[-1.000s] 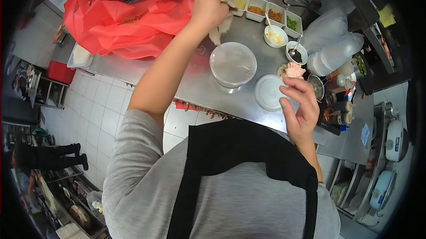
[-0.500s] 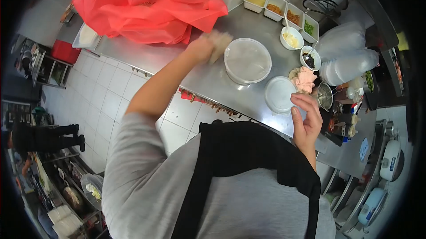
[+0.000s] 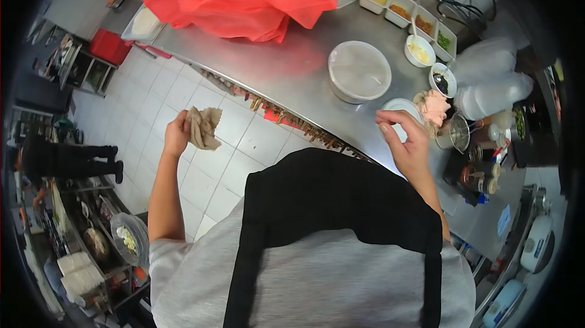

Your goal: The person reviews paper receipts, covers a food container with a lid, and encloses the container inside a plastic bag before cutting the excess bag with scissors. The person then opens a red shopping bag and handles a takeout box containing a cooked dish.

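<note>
No legible text, no readable labels

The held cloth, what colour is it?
The held cloth is brownish beige, seen in the head view.

Crumpled beige cloth [image 3: 206, 128], uneven edges, gripped in the left hand [image 3: 177, 135], apart from the counter [image 3: 304, 78]
</note>
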{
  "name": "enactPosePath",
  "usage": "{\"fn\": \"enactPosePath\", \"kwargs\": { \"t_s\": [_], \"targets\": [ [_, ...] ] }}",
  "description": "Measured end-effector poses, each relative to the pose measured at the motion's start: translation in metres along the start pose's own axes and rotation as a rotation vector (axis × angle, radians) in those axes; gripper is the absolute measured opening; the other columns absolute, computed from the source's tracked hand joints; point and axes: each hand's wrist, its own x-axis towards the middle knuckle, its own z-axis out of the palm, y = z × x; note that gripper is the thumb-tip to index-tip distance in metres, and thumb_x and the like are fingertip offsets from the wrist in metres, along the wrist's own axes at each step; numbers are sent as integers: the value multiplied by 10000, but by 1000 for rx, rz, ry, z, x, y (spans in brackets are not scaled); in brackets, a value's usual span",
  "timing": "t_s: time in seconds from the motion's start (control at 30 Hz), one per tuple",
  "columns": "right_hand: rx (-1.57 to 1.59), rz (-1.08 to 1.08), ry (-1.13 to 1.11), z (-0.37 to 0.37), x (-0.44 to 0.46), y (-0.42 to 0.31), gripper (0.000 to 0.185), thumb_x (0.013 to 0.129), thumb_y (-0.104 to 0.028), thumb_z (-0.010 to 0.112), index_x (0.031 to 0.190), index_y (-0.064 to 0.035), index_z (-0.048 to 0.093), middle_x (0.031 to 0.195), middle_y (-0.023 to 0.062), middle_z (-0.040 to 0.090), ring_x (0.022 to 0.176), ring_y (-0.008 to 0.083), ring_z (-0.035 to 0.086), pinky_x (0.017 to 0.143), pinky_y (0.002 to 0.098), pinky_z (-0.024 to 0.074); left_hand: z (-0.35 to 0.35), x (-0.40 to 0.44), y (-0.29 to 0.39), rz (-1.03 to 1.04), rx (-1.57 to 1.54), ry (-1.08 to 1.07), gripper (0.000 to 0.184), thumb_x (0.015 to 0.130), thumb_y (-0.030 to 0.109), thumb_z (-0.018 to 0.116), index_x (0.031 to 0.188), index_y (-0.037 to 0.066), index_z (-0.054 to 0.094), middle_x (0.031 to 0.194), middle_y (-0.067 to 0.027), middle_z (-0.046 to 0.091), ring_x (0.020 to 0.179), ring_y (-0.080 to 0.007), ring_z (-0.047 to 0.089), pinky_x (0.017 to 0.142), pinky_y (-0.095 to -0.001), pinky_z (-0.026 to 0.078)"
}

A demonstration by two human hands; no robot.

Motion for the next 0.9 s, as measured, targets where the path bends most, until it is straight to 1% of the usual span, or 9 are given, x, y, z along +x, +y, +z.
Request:
{"fn": "enactPosePath", "kwargs": {
  "t_s": [0.2,0.33,0.43,0.6,0.7,0.73,0.77,0.83,0.9],
  "targets": [
    [-47,-18,41,-2,-16,1,151,793,-58,654,943,-41,655,865,109,653,786,254,629,711,329,492,2,35,142,379,-420,438,191,892,94,487,1045,13,568,863,-179,638,758,-280,619,704,-346,481],
    [-88,64,93,-6,-39,2,141,793,-81,655,931,-51,653,840,92,651,780,245,629,698,332,496,69,76,173,411,-220,139,230,896,124,520,1089,6,558,965,-203,612,863,-303,597,774,-370,465],
    [-129,132,136,-13,-60,3,140,792,-84,655,929,-55,649,824,81,649,773,235,629,691,328,498,136,63,176,817,304,241,290,771,25,545,1058,36,587,959,-200,588,903,-369,570,773,-442,458],
    [91,481,49,-12,-108,30,148,828,-61,652,974,-43,655,859,66,662,788,153,634,729,270,497,145,16,211,879,-50,-392,363,647,-95,531,961,69,609,907,-155,580,862,-362,573,753,-440,465],
    [296,550,26,-14,-115,33,469,798,-3,672,1235,-117,545,1196,32,562,996,153,565,843,288,488,129,-18,289,861,-314,-565,352,629,-134,556,921,59,597,880,-104,579,792,-259,595,677,-323,483],
    [368,505,37,-17,-115,33,652,789,-124,716,1360,-214,415,1334,37,435,1084,182,521,800,317,505,126,-28,314,796,-484,-673,323,643,-124,584,913,52,591,880,-84,577,797,-217,593,673,-301,480],
    [539,566,58,-25,-108,23,762,779,-77,720,1412,-226,323,1390,52,369,1138,198,490,842,314,493,126,-37,338,741,-658,-771,297,656,-115,613,905,45,584,880,-64,575,802,-176,590,669,-280,476],
    [840,580,208,-35,-108,17,686,797,-3,684,1383,-81,336,1337,63,421,1109,158,510,874,287,483,141,-57,376,824,-897,-852,241,705,-78,630,912,38,585,913,-51,579,861,-140,589,705,-282,489],
    [769,328,422,-45,-121,46,397,827,-6,653,1197,-25,510,1059,29,606,962,90,567,818,240,474,133,-70,415,1088,-784,-901,290,726,-30,653,1000,55,605,982,-65,590,952,-190,590,804,-306,486]
  ]
}}
